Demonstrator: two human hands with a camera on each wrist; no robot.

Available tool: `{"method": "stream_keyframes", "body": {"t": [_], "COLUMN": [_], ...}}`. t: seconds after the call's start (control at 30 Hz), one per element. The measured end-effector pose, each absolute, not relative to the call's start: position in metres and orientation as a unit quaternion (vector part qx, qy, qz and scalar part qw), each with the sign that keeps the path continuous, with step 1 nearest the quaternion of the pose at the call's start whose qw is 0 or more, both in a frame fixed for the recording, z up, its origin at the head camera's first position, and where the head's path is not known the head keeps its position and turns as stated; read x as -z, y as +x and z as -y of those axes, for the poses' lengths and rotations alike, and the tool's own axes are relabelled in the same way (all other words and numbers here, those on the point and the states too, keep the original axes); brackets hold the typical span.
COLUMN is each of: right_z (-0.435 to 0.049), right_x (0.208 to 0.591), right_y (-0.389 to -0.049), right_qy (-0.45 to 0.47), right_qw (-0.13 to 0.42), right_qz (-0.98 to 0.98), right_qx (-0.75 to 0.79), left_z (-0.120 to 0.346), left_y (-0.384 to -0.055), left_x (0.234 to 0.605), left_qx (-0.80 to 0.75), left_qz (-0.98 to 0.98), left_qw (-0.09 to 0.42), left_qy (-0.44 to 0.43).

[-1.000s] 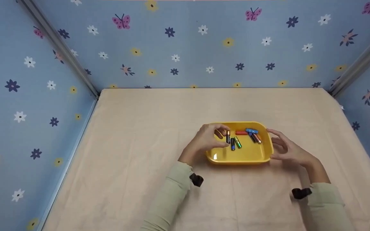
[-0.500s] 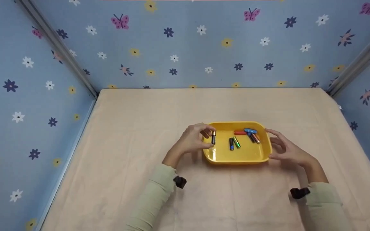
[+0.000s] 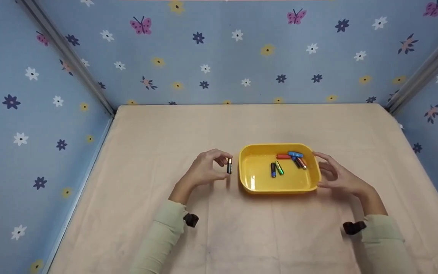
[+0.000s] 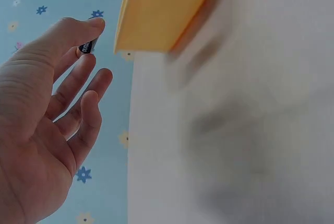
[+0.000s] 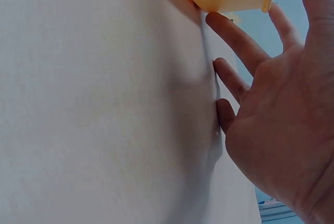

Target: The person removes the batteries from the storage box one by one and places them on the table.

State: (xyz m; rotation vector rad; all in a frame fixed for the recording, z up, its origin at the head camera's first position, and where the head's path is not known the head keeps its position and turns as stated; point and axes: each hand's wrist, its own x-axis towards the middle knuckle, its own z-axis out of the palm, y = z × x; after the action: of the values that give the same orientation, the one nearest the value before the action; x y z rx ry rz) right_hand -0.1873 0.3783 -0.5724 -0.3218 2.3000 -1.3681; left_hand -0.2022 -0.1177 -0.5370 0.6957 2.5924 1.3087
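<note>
A black battery (image 3: 229,166) with a copper end is pinched between the thumb and fingertips of my left hand (image 3: 203,167), left of the yellow tray (image 3: 280,189) in the head view. Part of its lettering shows on the battery (image 4: 87,45) in the left wrist view. At the tray's right end is my right hand (image 3: 342,177), its spread fingertips and thumb right at the wall. Inside the tray lie a green battery (image 3: 279,168), a dark battery (image 3: 273,170) with a blue end, and, at the back right, a red battery (image 3: 283,156), a blue battery (image 3: 295,154) and others.
A pale cloth (image 3: 173,133) covers the table under the tray. Blue flower-patterned panels (image 3: 222,49) enclose the back and both sides, with grey metal posts (image 3: 69,57) at the corners.
My left hand has carried the black battery out of the tray and leftward, past its left rim. The right hand has stayed at the tray's right end.
</note>
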Motion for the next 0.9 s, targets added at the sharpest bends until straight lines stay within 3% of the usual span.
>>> {"method": "stream_keyframes", "body": {"t": [0.47, 0.9], "right_z": [-0.381, -0.378], "right_x": [0.576, 0.575], "right_y": [-0.188, -0.187], "right_qy": [-0.14, -0.128], "right_qw": [0.204, 0.208], "right_qz": [-0.83, -0.837], "right_qx": [0.499, 0.489], "left_z": [0.17, 0.178], "left_y": [-0.195, -0.198], "left_x": [0.55, 0.57], "left_qx": [-0.367, -0.371], "left_qz": [-0.905, -0.909], "left_qw": [0.079, 0.1], "left_qy": [0.201, 0.159]}}
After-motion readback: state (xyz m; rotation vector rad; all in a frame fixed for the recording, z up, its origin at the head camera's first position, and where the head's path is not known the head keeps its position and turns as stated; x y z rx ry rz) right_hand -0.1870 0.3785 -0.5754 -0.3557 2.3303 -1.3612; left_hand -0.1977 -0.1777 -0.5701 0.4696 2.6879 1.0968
